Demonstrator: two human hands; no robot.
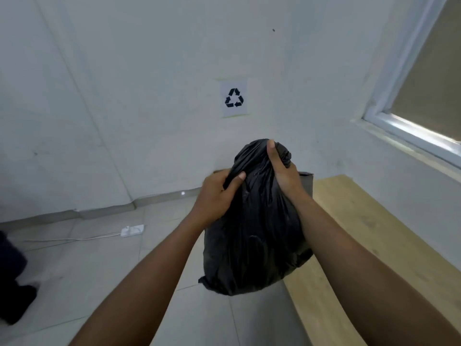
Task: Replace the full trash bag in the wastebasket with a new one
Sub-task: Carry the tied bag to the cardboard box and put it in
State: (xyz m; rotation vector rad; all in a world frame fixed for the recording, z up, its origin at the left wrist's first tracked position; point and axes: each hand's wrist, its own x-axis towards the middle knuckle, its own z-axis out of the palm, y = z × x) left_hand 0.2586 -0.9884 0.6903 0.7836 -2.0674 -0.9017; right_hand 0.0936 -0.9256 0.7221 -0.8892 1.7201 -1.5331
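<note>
A: Bag condition?
B: Black trash bag [254,240], bulging, glossy, creased, neck bunched together. It hangs in the air above the tiled floor [124,270], beside a wooden bench [374,233].
A: Hands?
B: Left hand [214,196] curled round a fold below the neck. Right hand [284,171] fisted round the neck, thumb up.
A: Labels?
B: Paper sheet [234,98] on the wall shows black recycling arrows, no words.

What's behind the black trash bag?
Only a corner of a grey container, likely the wastebasket, shows past the right side of the black trash bag, next to the wooden bench, with white wall above. The bag covers the rest, so its inside is hidden.
</note>
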